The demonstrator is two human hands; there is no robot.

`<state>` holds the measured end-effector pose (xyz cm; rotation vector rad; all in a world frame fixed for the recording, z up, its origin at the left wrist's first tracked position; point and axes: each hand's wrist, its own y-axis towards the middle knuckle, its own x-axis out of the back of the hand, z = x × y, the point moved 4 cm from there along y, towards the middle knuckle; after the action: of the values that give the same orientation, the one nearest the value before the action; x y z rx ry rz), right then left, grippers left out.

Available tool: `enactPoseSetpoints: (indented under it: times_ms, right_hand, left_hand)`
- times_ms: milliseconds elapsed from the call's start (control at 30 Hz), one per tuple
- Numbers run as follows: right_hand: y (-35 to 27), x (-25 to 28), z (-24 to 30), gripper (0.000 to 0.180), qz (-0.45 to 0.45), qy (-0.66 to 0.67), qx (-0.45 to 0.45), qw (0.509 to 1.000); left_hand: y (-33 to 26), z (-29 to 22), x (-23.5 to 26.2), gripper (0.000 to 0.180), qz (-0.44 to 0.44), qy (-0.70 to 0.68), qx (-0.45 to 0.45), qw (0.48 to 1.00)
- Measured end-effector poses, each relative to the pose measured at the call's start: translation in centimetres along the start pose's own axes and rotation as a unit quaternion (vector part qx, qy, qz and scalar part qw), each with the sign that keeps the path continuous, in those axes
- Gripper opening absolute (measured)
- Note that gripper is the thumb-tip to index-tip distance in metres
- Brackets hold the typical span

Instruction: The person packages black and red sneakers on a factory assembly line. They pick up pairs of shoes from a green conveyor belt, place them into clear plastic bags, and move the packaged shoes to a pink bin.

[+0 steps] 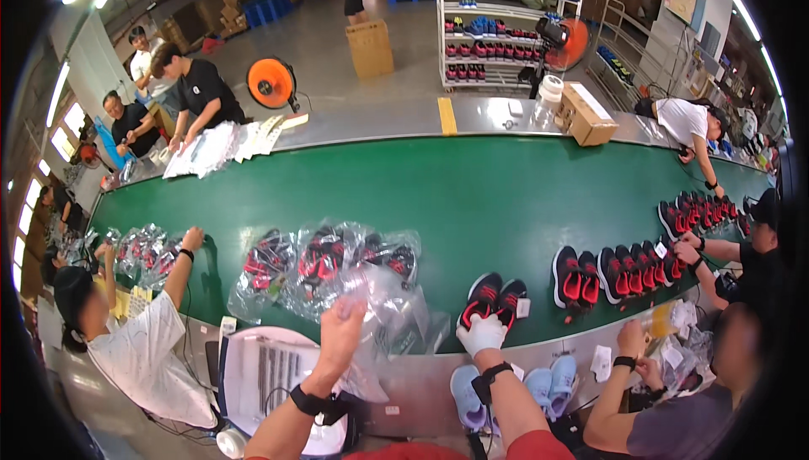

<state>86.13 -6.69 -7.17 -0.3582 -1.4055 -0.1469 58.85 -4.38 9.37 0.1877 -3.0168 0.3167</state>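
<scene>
My left hand (344, 327) is closed, slightly blurred, at the near edge of the green conveyor belt (404, 186). A crumpled clear plastic bag (386, 304) spreads out from its fingers. My right hand (483, 335), in a white glove, grips the heel end of a pair of black sneakers (485, 290) with red linings. A white tag (523, 307) hangs at the right shoe. Several bagged black-and-red sneakers (323, 256) lie on the belt beyond my left hand. Just below my right hand stand light-blue sneakers (468, 397), partly hidden by my forearm.
To the right, unbagged black-and-red sneakers (619, 275) stand in a row on the belt. A white plastic bin (265, 367) sits left of my left forearm. Co-workers reach over the belt from both sides. A cardboard box (587, 115) rests on the far metal ledge.
</scene>
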Motion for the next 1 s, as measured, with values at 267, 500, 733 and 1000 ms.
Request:
enactPoseSetpoints:
  times_ms: [267,500,733,1000]
  right_hand:
    - [-3.0,13.7,-3.4,0.056,0.068,0.649,0.029,0.757]
    - [-11.3,20.6,-2.0,0.069,0.078,0.604,0.157,0.777]
    - [-14.5,17.8,9.3,0.033,0.113,0.064,0.323,0.937]
    - [-15.1,16.3,9.9,0.025,-0.046,0.249,0.570,0.781]
  left_hand:
    - [0.8,-0.7,-0.9,0.018,0.045,-0.032,-0.045,0.997]
    - [1.5,-2.7,-2.9,0.015,0.142,-0.078,-0.079,0.984]
    - [-6.4,-4.3,-10.7,0.015,0.327,0.186,-0.324,0.868]
    - [-9.3,-8.3,-12.8,0.014,0.529,0.303,-0.434,0.663]
